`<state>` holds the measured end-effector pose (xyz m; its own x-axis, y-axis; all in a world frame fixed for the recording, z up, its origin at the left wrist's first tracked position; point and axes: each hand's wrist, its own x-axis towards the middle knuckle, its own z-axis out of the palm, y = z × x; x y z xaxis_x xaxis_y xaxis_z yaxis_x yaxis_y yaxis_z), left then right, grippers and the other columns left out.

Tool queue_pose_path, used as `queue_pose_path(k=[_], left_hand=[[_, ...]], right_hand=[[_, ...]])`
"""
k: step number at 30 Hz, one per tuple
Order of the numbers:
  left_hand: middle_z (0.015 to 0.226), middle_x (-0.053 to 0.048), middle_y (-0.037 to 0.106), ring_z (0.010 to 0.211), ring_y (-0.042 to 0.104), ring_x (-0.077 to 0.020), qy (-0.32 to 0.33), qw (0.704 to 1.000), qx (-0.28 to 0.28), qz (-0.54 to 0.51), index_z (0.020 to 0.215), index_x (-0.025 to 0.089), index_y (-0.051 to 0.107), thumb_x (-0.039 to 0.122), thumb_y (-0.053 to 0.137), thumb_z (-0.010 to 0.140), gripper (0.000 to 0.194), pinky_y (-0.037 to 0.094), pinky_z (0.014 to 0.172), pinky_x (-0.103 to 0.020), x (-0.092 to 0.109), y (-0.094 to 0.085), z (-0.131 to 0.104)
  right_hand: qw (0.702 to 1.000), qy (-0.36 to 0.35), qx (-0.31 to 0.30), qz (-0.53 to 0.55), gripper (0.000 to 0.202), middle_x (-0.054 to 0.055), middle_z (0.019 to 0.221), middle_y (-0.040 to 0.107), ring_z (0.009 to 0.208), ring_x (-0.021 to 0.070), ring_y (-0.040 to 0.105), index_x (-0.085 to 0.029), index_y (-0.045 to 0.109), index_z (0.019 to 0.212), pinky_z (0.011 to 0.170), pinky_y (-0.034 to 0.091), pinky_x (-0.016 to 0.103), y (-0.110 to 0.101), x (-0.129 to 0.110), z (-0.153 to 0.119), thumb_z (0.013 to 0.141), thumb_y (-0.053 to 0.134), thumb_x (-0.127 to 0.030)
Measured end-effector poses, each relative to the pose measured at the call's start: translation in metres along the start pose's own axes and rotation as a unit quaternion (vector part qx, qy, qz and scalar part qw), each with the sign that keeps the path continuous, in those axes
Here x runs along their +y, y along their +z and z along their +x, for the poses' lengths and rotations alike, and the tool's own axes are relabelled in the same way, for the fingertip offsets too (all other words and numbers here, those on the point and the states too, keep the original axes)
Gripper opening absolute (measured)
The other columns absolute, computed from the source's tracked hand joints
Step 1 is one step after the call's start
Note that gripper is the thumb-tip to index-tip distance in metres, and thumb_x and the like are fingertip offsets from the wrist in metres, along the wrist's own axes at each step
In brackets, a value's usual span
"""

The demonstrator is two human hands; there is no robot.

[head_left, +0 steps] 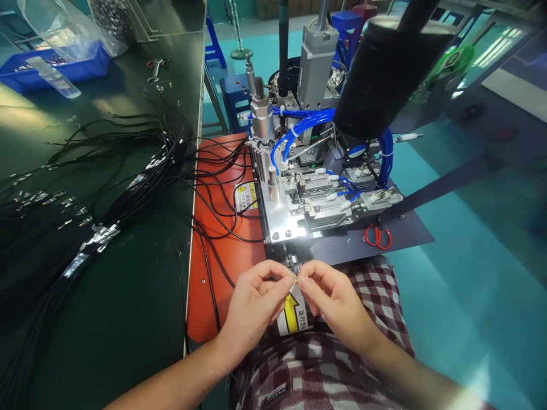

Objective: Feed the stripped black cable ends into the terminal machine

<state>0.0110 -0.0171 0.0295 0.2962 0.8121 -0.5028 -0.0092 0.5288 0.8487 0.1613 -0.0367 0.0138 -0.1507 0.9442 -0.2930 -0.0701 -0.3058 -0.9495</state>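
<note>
Head view: fingers of left hand and right hand pinching tiny part, details indistinct, near right edge of orange board. Beyond: red-handled scissors, machine. Black cables cross right edge of desk.

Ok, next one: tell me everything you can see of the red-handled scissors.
The scissors have two red finger loops, smooth and plastic-looking, spread slightly apart. They lie on the dark plate by the machine, to the person's right, loops toward the person. A short dark stretch past the loops points toward the machine; the blade tips can't be made out. Neither hand touches them.
</note>
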Motion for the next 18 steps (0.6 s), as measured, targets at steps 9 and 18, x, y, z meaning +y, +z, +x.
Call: queue_pose_path(k=[9, 18], left_hand=[[0.043, 0.013, 0.030, 0.037, 0.020, -0.0017, -0.010, 0.993, -0.105, -0.047, 0.084, 0.018, 0.052, 0.033, 0.062, 0.084, 0.018, 0.017, 0.037, -0.013, 0.002, -0.006, 0.004], [0.083, 0.002, 0.052, 0.062, 0.049, -0.0080, 0.094, 0.975, -0.034, 0.199, 0.095, 0.020, 0.054, 0.022, 0.058, 0.084, 0.012, 0.041, 0.053, -0.019, 0.011, -0.012, 0.004]], right_hand=[[0.993, 0.048, -0.069, 0.081, 0.030, -0.009, 0.047, 0.036, 0.044, 0.0078, 0.028, -0.018, 0.050, 0.070, 0.043, 0.022, 0.022, -0.010, 0.001, 0.005, 0.085, 0.058, -0.043], [0.999, 0.038, -0.016, 0.016, 0.030, -0.007, 0.052, 0.042, 0.043, 0.0083, 0.034, -0.018, 0.051, 0.071, 0.042, 0.024, 0.022, -0.015, -0.006, 0.016, 0.080, 0.061, -0.045]])
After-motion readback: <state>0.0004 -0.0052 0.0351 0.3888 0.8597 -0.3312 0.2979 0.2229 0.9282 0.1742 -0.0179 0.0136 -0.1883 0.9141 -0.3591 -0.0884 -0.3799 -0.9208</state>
